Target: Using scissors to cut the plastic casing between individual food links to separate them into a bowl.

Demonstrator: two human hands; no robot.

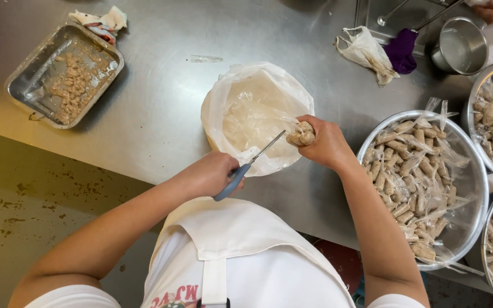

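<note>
On the steel tabletop [161,120], three metal bowls [475,188] at the right edge hold many small plastic-wrapped brown pieces, too many to count. One rectangular tray [21,77] with crumbly bits sits far left, and one bag-lined bowl [241,85] stands in the middle. Over that bowl the right hand [326,142] has its grip pressed around one wrapped piece [302,136], soft-looking and light, its slick film best held by the bulk rather than the loose tail. The left hand [212,174] has its grip closed on one pair of blue-handled scissors [246,168], blades pointing at the piece.
</note>
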